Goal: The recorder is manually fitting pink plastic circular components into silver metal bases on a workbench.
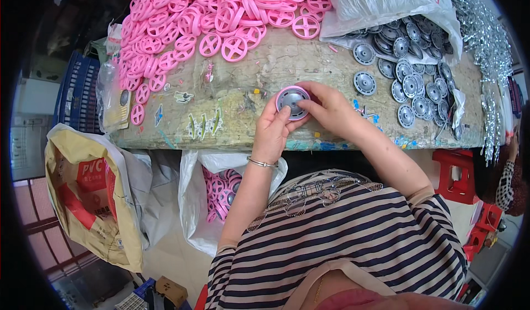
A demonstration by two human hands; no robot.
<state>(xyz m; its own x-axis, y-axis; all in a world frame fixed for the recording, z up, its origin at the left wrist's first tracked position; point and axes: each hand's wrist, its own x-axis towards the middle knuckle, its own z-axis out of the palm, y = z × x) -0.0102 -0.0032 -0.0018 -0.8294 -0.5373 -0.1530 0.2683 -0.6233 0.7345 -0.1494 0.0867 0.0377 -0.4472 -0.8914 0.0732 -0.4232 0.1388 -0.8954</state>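
Between my two hands, over the near half of the table, is a pink toy wheel with a dark grey hubcap disc [292, 96] set in its face. My left hand [273, 121] grips the wheel from the left, thumb on the disc. From the right, my right hand [329, 107] closes on the wheel's edge, its thumb also pressing the disc. A big heap of pink spoked wheels [234, 48] covers the far left of the table. Loose grey hubcap discs [364, 83] lie at the right, spilling from a white woven sack [389, 6].
The worn table [232, 81] has stickers stuck on it. Below its edge, a white sack [190, 199] holds pink wheels with grey discs. A yellowish paper sack [124, 227] stands open at the left. Silver tinsel [488, 51] hangs at the right, above red stools [455, 180].
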